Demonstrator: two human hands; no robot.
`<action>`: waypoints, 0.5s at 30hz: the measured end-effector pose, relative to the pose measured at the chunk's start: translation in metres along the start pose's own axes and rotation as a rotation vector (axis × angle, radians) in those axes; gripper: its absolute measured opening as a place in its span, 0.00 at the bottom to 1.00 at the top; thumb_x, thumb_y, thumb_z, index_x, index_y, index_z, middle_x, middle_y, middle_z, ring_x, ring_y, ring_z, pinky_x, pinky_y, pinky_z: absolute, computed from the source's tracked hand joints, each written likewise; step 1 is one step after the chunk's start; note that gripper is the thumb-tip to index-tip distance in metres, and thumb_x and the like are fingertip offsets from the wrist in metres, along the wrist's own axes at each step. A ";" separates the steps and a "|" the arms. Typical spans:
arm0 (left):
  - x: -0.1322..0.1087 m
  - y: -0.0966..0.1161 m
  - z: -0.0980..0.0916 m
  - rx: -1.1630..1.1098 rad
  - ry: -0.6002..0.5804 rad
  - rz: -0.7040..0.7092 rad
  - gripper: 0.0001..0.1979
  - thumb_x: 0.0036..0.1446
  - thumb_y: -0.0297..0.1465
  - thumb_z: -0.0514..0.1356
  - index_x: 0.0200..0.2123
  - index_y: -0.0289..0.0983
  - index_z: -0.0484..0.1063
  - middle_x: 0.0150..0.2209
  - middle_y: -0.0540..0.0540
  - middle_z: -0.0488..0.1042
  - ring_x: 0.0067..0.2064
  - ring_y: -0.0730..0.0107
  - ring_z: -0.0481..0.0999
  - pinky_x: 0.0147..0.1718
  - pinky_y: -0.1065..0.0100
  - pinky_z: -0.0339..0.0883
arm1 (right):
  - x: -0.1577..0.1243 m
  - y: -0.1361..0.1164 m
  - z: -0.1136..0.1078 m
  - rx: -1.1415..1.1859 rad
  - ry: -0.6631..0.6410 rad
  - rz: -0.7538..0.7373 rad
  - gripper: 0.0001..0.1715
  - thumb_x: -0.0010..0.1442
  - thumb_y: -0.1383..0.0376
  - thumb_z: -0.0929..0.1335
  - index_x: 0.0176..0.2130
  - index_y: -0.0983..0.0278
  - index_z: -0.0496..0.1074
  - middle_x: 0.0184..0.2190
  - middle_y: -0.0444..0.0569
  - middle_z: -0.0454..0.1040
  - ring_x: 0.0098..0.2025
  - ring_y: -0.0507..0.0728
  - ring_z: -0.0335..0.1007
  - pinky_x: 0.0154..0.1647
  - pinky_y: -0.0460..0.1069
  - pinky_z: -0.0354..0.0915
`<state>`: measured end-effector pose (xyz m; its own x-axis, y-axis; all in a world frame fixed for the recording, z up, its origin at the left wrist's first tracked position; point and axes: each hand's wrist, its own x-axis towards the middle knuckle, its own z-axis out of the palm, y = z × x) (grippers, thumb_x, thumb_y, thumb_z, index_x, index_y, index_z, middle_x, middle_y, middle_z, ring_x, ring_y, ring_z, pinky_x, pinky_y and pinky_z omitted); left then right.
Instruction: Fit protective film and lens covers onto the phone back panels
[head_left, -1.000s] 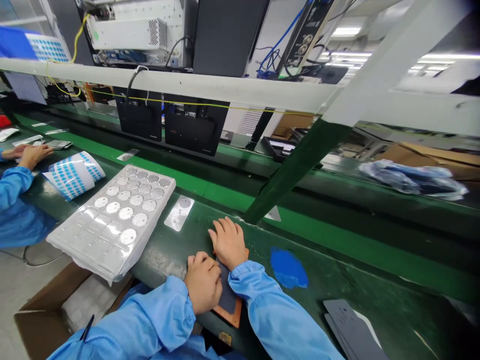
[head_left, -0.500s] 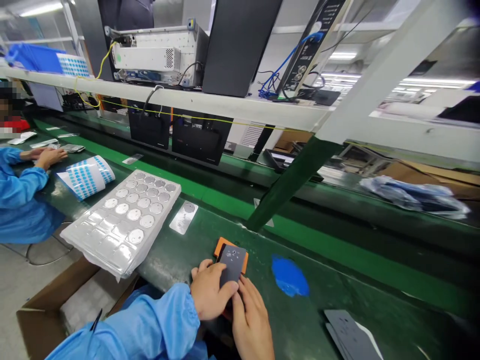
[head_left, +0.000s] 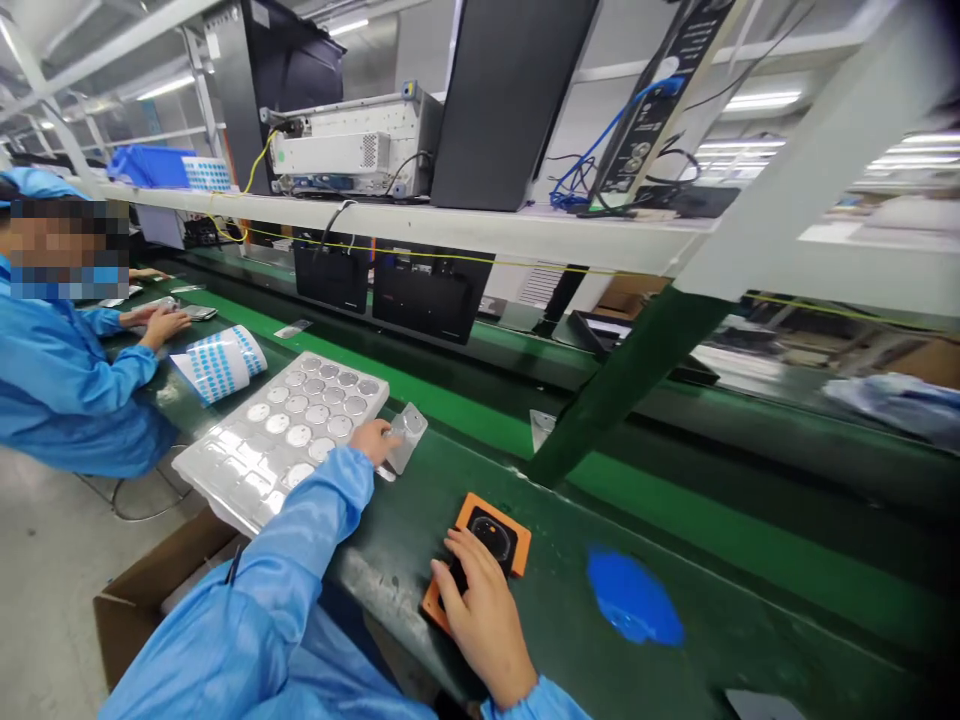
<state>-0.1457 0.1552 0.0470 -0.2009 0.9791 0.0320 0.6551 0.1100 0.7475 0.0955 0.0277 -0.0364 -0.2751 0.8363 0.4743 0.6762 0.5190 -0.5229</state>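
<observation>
My left hand point(head_left: 373, 441) reaches over the near corner of a white plastic-wrapped tray point(head_left: 225, 478) of round silver discs. Its fingertips pinch a small silver film sheet point(head_left: 409, 435), which is tilted up off the green bench top point(head_left: 420, 530). My right hand point(head_left: 484, 620) presses down on a dark plate point(head_left: 491, 537) with a round opening. That plate lies in an orange square fixture point(head_left: 516, 540), and my fingers hide its lower part.
A co-worker in a blue smock point(head_left: 67, 390) sits at the left, hands near a curled sheet of blue dots point(head_left: 221, 363). A blue patch point(head_left: 634, 597) marks the bench. A cardboard box point(head_left: 161, 590) sits below the near edge, and a shelf of equipment point(head_left: 375, 215) runs overhead.
My left hand has left the dark plate and lifted the silver sheet off the bench. The plate now lies in the orange fixture under my right hand. The view has swung.
</observation>
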 end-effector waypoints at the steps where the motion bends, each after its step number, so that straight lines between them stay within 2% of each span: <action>1: 0.001 -0.001 -0.001 0.037 0.003 0.000 0.20 0.55 0.41 0.66 0.47 0.37 0.73 0.43 0.40 0.79 0.47 0.55 0.77 0.48 0.60 0.69 | 0.000 0.002 0.001 -0.002 -0.009 -0.005 0.18 0.63 0.55 0.66 0.48 0.63 0.74 0.53 0.58 0.75 0.58 0.67 0.69 0.59 0.66 0.66; 3: -0.004 -0.002 0.001 0.104 0.012 0.002 0.21 0.54 0.39 0.68 0.48 0.36 0.72 0.45 0.36 0.77 0.50 0.51 0.76 0.50 0.57 0.67 | -0.001 0.005 0.001 -0.001 -0.019 -0.013 0.19 0.63 0.54 0.66 0.48 0.63 0.74 0.52 0.58 0.75 0.56 0.67 0.70 0.59 0.66 0.66; 6: -0.026 -0.002 0.005 0.178 0.041 0.031 0.19 0.55 0.35 0.67 0.47 0.34 0.71 0.49 0.32 0.74 0.53 0.49 0.74 0.53 0.55 0.65 | 0.000 0.010 0.003 -0.011 -0.040 -0.028 0.21 0.63 0.51 0.66 0.47 0.63 0.73 0.50 0.58 0.76 0.55 0.67 0.71 0.58 0.66 0.66; 9: -0.059 -0.009 -0.009 0.211 0.057 0.109 0.13 0.60 0.33 0.61 0.48 0.38 0.72 0.48 0.38 0.75 0.53 0.54 0.73 0.55 0.59 0.63 | 0.001 0.014 0.005 -0.029 -0.067 -0.054 0.23 0.63 0.49 0.65 0.46 0.63 0.73 0.50 0.58 0.75 0.54 0.67 0.71 0.58 0.66 0.65; 11: -0.081 -0.025 -0.039 0.251 0.093 0.137 0.11 0.64 0.34 0.56 0.49 0.41 0.72 0.47 0.43 0.76 0.53 0.59 0.72 0.57 0.61 0.61 | 0.000 0.014 0.006 -0.038 -0.082 -0.066 0.22 0.63 0.49 0.65 0.45 0.63 0.74 0.50 0.58 0.75 0.54 0.68 0.70 0.58 0.66 0.65; 12: -0.089 -0.036 -0.060 0.278 0.127 0.131 0.12 0.66 0.35 0.54 0.49 0.41 0.72 0.48 0.44 0.76 0.54 0.59 0.71 0.57 0.62 0.60 | 0.000 0.013 0.006 -0.042 -0.086 -0.068 0.22 0.62 0.49 0.65 0.44 0.62 0.74 0.50 0.58 0.75 0.55 0.68 0.70 0.58 0.66 0.65; 13: -0.092 -0.049 -0.084 0.371 0.213 0.080 0.13 0.66 0.36 0.53 0.49 0.41 0.73 0.49 0.46 0.76 0.53 0.60 0.71 0.57 0.63 0.61 | 0.000 0.013 0.007 -0.048 -0.087 -0.069 0.21 0.62 0.49 0.65 0.43 0.62 0.74 0.50 0.57 0.76 0.54 0.68 0.70 0.58 0.66 0.66; 15: -0.087 -0.077 -0.135 0.445 0.306 -0.025 0.15 0.66 0.34 0.51 0.50 0.36 0.72 0.50 0.42 0.75 0.56 0.55 0.68 0.59 0.58 0.57 | 0.000 0.013 0.008 -0.060 -0.084 -0.077 0.20 0.62 0.49 0.65 0.42 0.61 0.75 0.49 0.56 0.76 0.54 0.68 0.70 0.57 0.66 0.66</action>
<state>-0.2768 0.0386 0.0765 -0.3801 0.8880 0.2589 0.8793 0.2600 0.3990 0.0983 0.0361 -0.0485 -0.3822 0.8074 0.4494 0.6897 0.5729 -0.4428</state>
